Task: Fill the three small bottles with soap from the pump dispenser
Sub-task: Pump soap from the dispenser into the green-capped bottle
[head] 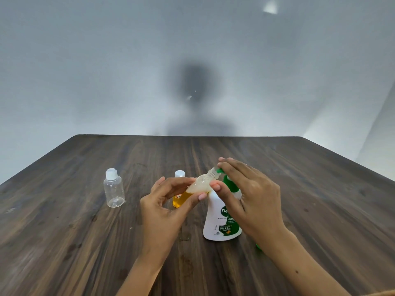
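Observation:
My left hand grips a small uncapped bottle, tilted with its open neck up against the green spout of the pump dispenser. Pale foamy soap and some orange soap sit in that bottle. My right hand lies with straight fingers on the green pump head, thumb touching the small bottle. Behind my left hand stands a second small bottle with a white cap, mostly hidden. A third small bottle, clear, empty and capped, stands upright to the left.
Everything rests on a dark wooden table that ends at a pale grey wall. A small green thing peeks out on the table from under my right wrist.

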`<state>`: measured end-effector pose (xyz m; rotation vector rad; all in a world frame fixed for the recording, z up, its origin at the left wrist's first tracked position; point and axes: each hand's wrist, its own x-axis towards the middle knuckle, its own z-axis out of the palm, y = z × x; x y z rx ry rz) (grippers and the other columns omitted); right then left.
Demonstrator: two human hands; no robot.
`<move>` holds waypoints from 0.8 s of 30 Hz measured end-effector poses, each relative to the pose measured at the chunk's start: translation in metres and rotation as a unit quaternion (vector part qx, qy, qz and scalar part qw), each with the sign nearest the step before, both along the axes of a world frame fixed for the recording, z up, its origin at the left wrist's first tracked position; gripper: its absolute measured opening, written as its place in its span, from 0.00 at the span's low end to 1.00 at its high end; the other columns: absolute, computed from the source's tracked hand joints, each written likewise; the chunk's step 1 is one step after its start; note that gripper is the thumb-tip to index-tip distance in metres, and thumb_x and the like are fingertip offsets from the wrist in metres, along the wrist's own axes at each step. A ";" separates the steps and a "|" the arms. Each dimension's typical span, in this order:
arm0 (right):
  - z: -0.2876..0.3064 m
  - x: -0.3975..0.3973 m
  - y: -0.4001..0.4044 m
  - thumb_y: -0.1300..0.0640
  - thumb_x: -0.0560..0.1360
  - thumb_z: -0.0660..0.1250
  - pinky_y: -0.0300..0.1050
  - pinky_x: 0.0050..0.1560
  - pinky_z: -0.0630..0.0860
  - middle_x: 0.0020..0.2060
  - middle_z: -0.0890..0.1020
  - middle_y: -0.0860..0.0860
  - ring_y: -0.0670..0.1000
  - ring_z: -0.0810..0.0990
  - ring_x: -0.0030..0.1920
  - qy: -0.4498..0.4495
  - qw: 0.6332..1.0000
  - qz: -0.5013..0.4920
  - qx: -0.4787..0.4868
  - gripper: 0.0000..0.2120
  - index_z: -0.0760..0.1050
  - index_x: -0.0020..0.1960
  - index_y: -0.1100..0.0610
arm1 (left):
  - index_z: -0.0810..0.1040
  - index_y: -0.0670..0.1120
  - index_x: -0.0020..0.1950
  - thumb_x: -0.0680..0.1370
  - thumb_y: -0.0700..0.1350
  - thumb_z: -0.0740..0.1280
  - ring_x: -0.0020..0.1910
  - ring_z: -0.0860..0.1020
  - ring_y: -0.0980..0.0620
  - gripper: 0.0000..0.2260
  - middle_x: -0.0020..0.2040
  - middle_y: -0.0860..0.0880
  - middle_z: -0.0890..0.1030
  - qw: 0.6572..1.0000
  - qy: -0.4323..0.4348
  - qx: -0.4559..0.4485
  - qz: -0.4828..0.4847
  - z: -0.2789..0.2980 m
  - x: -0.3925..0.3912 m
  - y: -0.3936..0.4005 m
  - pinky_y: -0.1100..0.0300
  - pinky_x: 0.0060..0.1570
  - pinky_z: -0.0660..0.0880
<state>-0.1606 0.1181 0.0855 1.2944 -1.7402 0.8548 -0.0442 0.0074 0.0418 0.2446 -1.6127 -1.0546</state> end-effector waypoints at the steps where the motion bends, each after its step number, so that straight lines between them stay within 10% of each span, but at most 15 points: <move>1: 0.000 0.000 0.000 0.34 0.79 0.46 0.39 0.53 0.70 0.51 0.84 0.51 0.51 0.83 0.51 0.002 1.000 0.001 -0.002 0.35 0.82 0.53 0.58 | 0.83 0.54 0.50 0.66 0.55 0.77 0.50 0.84 0.53 0.14 0.46 0.56 0.85 1.000 0.000 0.000 0.002 0.000 0.000 0.000 0.35 0.61 0.72; 24: 0.000 -0.002 -0.001 0.33 0.78 0.47 0.40 0.52 0.72 0.52 0.83 0.51 0.51 0.82 0.51 0.004 1.000 0.006 -0.003 0.35 0.82 0.53 0.58 | 0.82 0.54 0.50 0.66 0.55 0.76 0.49 0.83 0.55 0.14 0.46 0.58 0.85 1.000 -0.003 -0.004 0.007 0.000 0.001 0.002 0.34 0.61 0.71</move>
